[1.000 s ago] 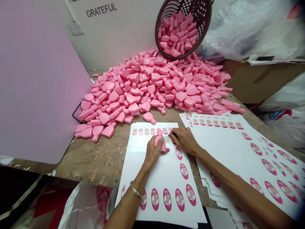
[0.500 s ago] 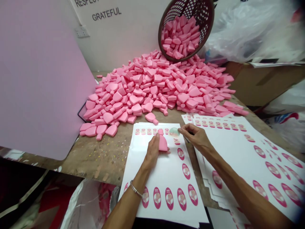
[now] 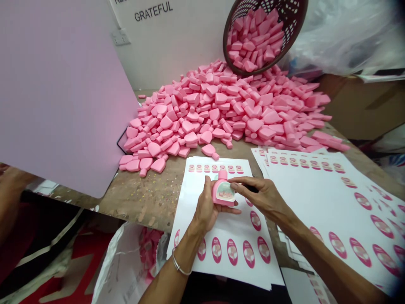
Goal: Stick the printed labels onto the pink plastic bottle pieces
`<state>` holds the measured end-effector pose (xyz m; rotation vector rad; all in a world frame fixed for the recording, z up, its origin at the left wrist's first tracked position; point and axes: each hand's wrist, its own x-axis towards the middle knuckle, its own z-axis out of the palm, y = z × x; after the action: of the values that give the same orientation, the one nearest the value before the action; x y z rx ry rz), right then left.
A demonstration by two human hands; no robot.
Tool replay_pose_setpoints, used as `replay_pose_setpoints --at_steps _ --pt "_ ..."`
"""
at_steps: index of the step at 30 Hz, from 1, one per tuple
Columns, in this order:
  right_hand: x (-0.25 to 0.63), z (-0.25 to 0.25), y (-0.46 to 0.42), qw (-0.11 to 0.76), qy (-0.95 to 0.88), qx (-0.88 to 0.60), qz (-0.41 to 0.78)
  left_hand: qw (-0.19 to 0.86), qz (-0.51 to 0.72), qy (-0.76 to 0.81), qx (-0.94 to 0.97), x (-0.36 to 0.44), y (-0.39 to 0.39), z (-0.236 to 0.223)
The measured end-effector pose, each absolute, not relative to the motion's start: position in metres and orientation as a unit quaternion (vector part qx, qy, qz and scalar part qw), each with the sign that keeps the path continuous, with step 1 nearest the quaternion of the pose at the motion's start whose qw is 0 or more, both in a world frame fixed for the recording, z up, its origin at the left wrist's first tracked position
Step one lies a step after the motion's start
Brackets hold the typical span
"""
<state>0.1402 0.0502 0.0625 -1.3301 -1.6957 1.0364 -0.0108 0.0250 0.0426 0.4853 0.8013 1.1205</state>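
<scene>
The pink plastic bottle no longer lies flat on the white label sheet: the left hand now holds it upright, lifted off the sheet. The oval label, earlier near the sheet's top edge, now sits on the bottle's front, with the right hand at its edge. Another person's forearm has appeared at the far left.
</scene>
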Motion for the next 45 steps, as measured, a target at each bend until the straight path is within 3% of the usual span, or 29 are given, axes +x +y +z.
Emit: replay_pose_setpoints --at_steps 22,24,27,30,36,40,45 --pt "0.133 0.066 0.046 0.391 -0.673 -0.511 0.366 0.748 0.495 0.328 0.295 -0.017 0.022 0.050" --pt "0.136 0.067 0.047 0.375 -0.716 -0.495 0.319 0.743 0.492 0.326 0.316 -0.019 0.021 0.052" --pt "0.144 0.069 0.049 0.319 -0.798 -0.490 0.146 0.751 0.484 0.316 0.319 -0.021 0.019 0.055" --pt "0.149 0.071 0.052 0.314 -0.780 -0.540 0.029 0.767 0.467 0.296 0.326 -0.020 0.016 0.059" --pt "0.138 0.070 0.057 0.352 -0.683 -0.534 0.353 0.764 0.452 0.304 0.346 -0.020 0.010 0.061" --pt "0.133 0.064 0.057 0.380 -0.595 -0.583 0.402 0.759 0.472 0.299 0.333 -0.023 0.007 0.059" --pt "0.135 0.056 0.041 0.336 -0.573 -0.546 0.511 0.747 0.506 0.301 0.310 -0.019 0.008 0.054"
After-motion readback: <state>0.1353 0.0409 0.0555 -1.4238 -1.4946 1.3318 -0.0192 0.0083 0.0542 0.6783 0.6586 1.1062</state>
